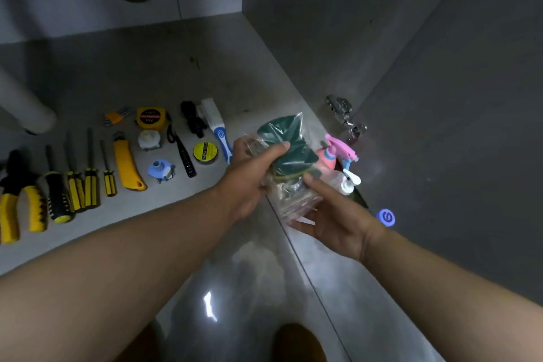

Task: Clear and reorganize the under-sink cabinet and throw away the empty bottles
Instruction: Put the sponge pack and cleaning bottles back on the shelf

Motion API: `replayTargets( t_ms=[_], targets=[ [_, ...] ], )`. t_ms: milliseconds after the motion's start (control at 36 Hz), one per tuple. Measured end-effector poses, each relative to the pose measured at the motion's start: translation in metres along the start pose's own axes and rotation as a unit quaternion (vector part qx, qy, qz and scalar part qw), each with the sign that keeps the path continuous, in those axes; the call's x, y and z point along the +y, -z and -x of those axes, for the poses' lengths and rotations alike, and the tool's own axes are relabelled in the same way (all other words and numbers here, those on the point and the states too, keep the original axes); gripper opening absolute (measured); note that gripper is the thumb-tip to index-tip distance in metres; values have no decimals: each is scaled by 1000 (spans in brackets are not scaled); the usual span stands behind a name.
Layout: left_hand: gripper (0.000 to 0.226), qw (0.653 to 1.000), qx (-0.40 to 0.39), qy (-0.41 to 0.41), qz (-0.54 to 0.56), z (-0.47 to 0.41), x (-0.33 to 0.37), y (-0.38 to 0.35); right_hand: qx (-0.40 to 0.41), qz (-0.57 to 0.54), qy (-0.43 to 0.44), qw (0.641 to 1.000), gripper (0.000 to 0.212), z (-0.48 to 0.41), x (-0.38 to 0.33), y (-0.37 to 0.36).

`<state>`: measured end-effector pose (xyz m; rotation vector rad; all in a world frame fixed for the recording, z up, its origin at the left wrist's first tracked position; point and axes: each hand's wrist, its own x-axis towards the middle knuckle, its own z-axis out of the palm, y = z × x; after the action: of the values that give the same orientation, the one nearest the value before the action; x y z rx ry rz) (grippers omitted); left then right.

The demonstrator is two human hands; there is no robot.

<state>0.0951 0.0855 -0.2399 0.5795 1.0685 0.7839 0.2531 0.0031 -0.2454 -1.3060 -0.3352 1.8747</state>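
View looking down into an under-sink cabinet. At centre right, two bare hands hold a clear plastic bag (289, 156) of green scouring pads above the cabinet floor (147, 67). The left hand (249, 182) grips its upper part, fingers curled and thumb on top. The right hand (332, 214) cups it from below, fingers (296, 225) beneath and thumb pinching, probably to keep the loose bag from sagging while it is sorted. Just behind the bag stand a pink spray bottle (338, 150) and a white pump bottle (348, 182); whether they are empty cannot be told. At left, pliers (17, 197), screwdrivers (76, 185), a yellow knife (127, 161) and a tape measure (151, 117) lie in neat rows, seemingly already arranged.
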Motion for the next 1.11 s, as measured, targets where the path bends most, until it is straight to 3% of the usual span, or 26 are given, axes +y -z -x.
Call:
replayTargets(
  t_ms=[111,250,361,472,583,722,806,944,1028,1111],
  targets=[
    [73,1000,2,-26,14,-19,23,9,-10,39,41,998,63,-28,-25,-24],
    [47,1000,-17,-1,-15,-42,49,17,83,46,89,992,47,-74,-52,-45],
    [45,996,-40,24,-76,-68,63,13,110,33,101,988,43,-99,-69,-48],
    [30,993,1,26,-112,-99,76,-3,96,-11,113,989,48,-111,-74,-40],
    [24,991,53,-3,-122,-136,84,-20,114,-61,119,984,67,-119,-64,-26],
    [43,988,58,-44,-135,-168,90,-43,106,-155,110,976,41,-130,-66,-18],
    [37,989,64,-54,-121,-174,91,-56,97,-181,113,972,48,-136,-76,-19],
    [29,983,90,-90,-135,-179,88,-58,97,-186,135,968,37,-143,-89,-21],
    [39,972,140,-124,-145,-181,84,-57,100,-180,148,967,35,-145,-96,-22],
    [29,974,117,-119,-151,-179,84,-60,99,-177,160,966,29,-147,-106,-23]
  ],
)
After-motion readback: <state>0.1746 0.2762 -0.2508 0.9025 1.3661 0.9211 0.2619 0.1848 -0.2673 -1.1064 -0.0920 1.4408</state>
